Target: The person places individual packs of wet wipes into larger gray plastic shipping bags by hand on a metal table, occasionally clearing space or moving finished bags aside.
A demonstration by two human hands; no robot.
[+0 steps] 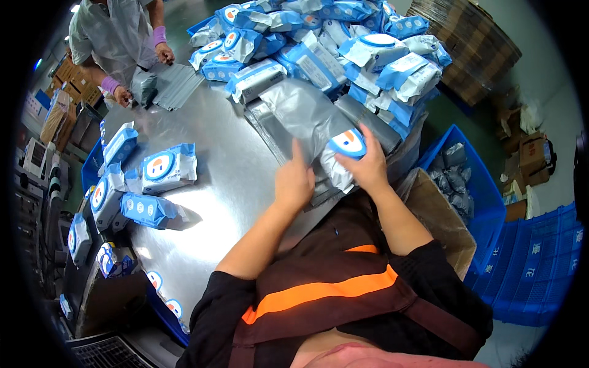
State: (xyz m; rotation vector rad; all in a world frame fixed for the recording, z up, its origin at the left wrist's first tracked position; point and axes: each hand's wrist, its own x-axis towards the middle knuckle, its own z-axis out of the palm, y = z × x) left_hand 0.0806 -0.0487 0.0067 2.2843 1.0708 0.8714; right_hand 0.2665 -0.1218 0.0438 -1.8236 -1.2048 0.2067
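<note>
My right hand (pixel 370 162) is closed round a blue-and-white soft pack of wipes (pixel 348 143), fingers along its far side. The pack lies against the open end of a grey plastic mailing bag (pixel 299 113), and the bag's film covers part of it. My left hand (pixel 294 176) is at the bag's near edge, its index finger stretched along the film and the other fingers bent, seemingly gripping it. Beneath the bag lies a stack of flat grey bags (pixel 264 124).
A heap of wipes packs (pixel 313 61) covers the table's far side; several more packs (pixel 169 167) stand at the left. Across the metal table (pixel 215 147), a co-worker (pixel 116 43) handles grey bags (pixel 178 84). At my right are a cardboard box (pixel 438 214) and a blue crate (pixel 494 199) of filled bags.
</note>
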